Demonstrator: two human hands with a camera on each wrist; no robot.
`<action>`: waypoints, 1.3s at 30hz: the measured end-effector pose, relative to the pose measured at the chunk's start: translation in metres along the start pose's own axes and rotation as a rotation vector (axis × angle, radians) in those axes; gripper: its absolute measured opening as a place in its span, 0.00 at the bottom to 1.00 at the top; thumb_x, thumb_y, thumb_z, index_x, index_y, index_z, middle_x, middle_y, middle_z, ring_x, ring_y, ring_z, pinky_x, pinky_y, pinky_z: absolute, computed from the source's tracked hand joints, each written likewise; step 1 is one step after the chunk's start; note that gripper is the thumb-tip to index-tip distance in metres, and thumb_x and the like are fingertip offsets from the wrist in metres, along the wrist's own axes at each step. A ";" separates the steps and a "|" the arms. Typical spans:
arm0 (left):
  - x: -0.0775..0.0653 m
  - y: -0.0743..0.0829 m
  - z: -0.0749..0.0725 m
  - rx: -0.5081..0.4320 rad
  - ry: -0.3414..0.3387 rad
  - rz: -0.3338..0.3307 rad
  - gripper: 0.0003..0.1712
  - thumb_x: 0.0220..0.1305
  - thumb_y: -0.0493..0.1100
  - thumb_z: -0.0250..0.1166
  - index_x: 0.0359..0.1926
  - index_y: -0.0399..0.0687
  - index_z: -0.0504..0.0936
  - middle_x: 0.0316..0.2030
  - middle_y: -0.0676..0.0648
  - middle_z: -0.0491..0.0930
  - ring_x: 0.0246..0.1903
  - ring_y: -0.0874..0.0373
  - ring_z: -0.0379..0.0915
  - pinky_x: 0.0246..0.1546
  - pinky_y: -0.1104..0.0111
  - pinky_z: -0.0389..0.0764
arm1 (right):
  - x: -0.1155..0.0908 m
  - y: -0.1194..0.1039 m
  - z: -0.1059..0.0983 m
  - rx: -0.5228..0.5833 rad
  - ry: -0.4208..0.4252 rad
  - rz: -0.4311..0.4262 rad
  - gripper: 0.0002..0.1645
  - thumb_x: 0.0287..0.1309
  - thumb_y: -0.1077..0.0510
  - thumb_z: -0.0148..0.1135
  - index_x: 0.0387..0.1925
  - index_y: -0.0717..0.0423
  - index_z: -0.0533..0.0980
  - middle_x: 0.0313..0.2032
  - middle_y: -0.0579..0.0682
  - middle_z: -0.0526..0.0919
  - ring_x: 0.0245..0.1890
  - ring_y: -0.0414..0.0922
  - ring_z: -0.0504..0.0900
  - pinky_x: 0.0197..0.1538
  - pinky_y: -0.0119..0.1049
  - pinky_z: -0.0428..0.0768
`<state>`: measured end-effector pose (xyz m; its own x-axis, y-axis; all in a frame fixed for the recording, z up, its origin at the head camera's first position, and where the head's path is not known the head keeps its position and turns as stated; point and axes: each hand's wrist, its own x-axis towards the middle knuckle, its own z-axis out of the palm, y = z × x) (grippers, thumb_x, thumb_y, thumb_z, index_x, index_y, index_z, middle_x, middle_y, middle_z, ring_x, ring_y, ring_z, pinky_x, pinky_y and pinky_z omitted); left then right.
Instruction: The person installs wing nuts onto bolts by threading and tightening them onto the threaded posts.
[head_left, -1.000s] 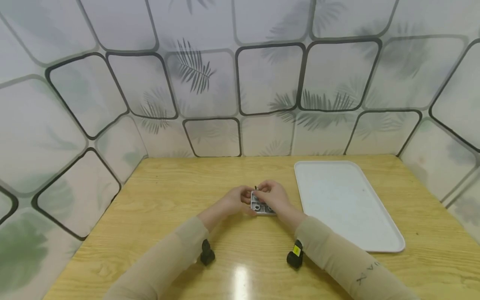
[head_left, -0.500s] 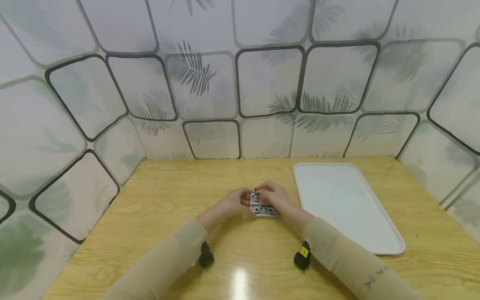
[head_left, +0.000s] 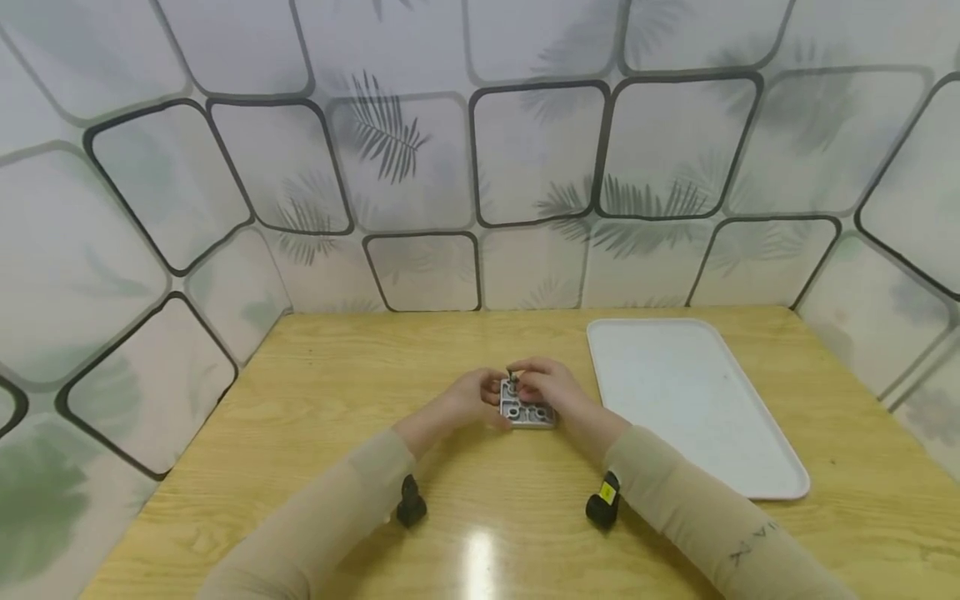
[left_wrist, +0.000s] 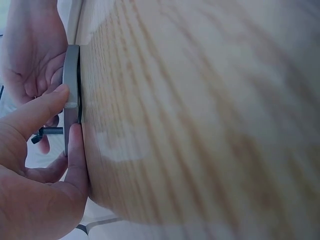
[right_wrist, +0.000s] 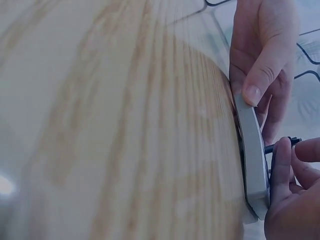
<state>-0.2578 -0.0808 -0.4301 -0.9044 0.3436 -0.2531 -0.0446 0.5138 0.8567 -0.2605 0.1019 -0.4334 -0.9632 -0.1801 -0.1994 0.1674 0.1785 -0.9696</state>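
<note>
A small grey metal plate (head_left: 527, 417) with round bosses on its upper face lies at the table's middle. My left hand (head_left: 467, 398) holds the plate by its left side; in the left wrist view the thumb (left_wrist: 42, 111) presses its near edge and the fingers curl along its far side. A dark threaded bolt (left_wrist: 50, 131) stands up from the plate's far left corner. Over the plate, my right hand (head_left: 557, 390) has its thumb and fingertips at this bolt (right_wrist: 296, 141), pinching it. The fingers partly cover the shaft, and the plate's far right part is hidden.
A large white tray (head_left: 690, 408) lies to the right of the hands on the wooden table (head_left: 360, 358). Patterned fabric walls (head_left: 420, 192) stand behind and at both sides. Black wrist cameras (head_left: 410, 502) hang under both sleeves.
The right hand has drawn slightly back and right, uncovering more of the plate and the bolt. The left hand keeps its hold on the plate. The head view has shifted slightly.
</note>
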 end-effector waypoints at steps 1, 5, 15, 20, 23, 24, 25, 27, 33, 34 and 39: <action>0.000 0.000 0.000 0.000 0.003 -0.001 0.49 0.51 0.29 0.81 0.74 0.37 0.71 0.61 0.38 0.80 0.58 0.48 0.80 0.68 0.57 0.79 | 0.000 0.000 0.001 -0.005 -0.004 -0.003 0.25 0.68 0.68 0.55 0.65 0.69 0.77 0.54 0.64 0.84 0.31 0.34 0.80 0.38 0.22 0.82; 0.000 -0.002 -0.002 0.007 0.005 -0.006 0.48 0.52 0.30 0.82 0.74 0.37 0.71 0.61 0.38 0.80 0.58 0.48 0.79 0.67 0.57 0.79 | -0.001 -0.002 0.003 -0.059 -0.006 -0.019 0.25 0.68 0.65 0.58 0.65 0.66 0.79 0.63 0.66 0.82 0.38 0.36 0.84 0.44 0.24 0.83; -0.001 -0.001 -0.004 0.022 0.004 -0.012 0.48 0.53 0.31 0.82 0.74 0.37 0.70 0.63 0.38 0.80 0.60 0.46 0.79 0.69 0.56 0.78 | -0.001 0.000 0.007 -0.096 0.054 -0.024 0.19 0.68 0.65 0.62 0.59 0.64 0.82 0.54 0.60 0.86 0.44 0.41 0.84 0.47 0.26 0.83; -0.002 0.001 -0.005 0.018 -0.002 -0.007 0.49 0.52 0.31 0.82 0.74 0.37 0.70 0.64 0.38 0.79 0.61 0.46 0.78 0.70 0.56 0.78 | 0.001 0.000 0.008 -0.121 0.089 -0.021 0.16 0.68 0.64 0.66 0.55 0.64 0.83 0.48 0.56 0.87 0.42 0.41 0.83 0.45 0.26 0.83; -0.002 0.002 -0.005 0.016 -0.003 0.008 0.49 0.53 0.31 0.82 0.74 0.36 0.70 0.63 0.38 0.80 0.60 0.46 0.79 0.69 0.57 0.79 | 0.001 -0.002 0.008 -0.147 0.106 -0.036 0.14 0.67 0.64 0.67 0.53 0.63 0.83 0.43 0.53 0.86 0.40 0.41 0.82 0.43 0.25 0.81; -0.002 0.002 -0.005 0.016 -0.004 0.012 0.48 0.52 0.31 0.82 0.74 0.36 0.70 0.63 0.38 0.80 0.60 0.46 0.79 0.68 0.57 0.79 | 0.001 -0.002 0.008 -0.158 0.110 -0.046 0.14 0.67 0.65 0.67 0.52 0.64 0.83 0.42 0.53 0.85 0.39 0.41 0.82 0.42 0.25 0.81; -0.002 0.003 -0.005 0.017 -0.004 0.016 0.48 0.52 0.31 0.82 0.74 0.36 0.70 0.63 0.38 0.80 0.60 0.46 0.79 0.68 0.57 0.80 | 0.001 -0.002 0.008 -0.172 0.115 -0.054 0.13 0.66 0.65 0.67 0.51 0.64 0.82 0.41 0.53 0.84 0.38 0.41 0.81 0.41 0.25 0.81; -0.002 0.003 -0.005 0.019 -0.008 0.023 0.48 0.52 0.31 0.82 0.73 0.35 0.70 0.63 0.38 0.80 0.59 0.47 0.79 0.67 0.58 0.80 | 0.001 -0.002 0.009 -0.196 0.125 -0.062 0.12 0.66 0.64 0.68 0.50 0.64 0.82 0.41 0.53 0.83 0.37 0.41 0.81 0.40 0.25 0.80; -0.002 0.004 -0.003 0.033 -0.025 0.023 0.48 0.53 0.31 0.82 0.74 0.36 0.70 0.63 0.38 0.80 0.59 0.48 0.79 0.66 0.58 0.81 | 0.003 0.001 0.010 -0.258 0.161 -0.056 0.11 0.65 0.62 0.70 0.47 0.62 0.81 0.39 0.54 0.84 0.32 0.40 0.81 0.36 0.25 0.78; -0.003 0.004 -0.003 0.033 -0.025 0.020 0.48 0.53 0.31 0.82 0.74 0.36 0.70 0.63 0.39 0.80 0.59 0.48 0.79 0.67 0.58 0.80 | 0.003 0.002 0.011 -0.264 0.167 -0.057 0.11 0.65 0.61 0.70 0.46 0.62 0.80 0.39 0.54 0.84 0.32 0.40 0.81 0.36 0.25 0.77; -0.004 0.003 -0.002 0.033 -0.020 0.014 0.47 0.53 0.31 0.81 0.73 0.37 0.71 0.63 0.39 0.80 0.60 0.47 0.79 0.67 0.58 0.80 | 0.002 0.005 0.012 -0.298 0.186 -0.076 0.13 0.64 0.60 0.71 0.46 0.62 0.81 0.38 0.54 0.85 0.32 0.41 0.81 0.36 0.26 0.75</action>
<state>-0.2555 -0.0817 -0.4254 -0.8963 0.3662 -0.2503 -0.0176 0.5345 0.8450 -0.2595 0.0906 -0.4404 -0.9970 -0.0295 -0.0721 0.0511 0.4505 -0.8913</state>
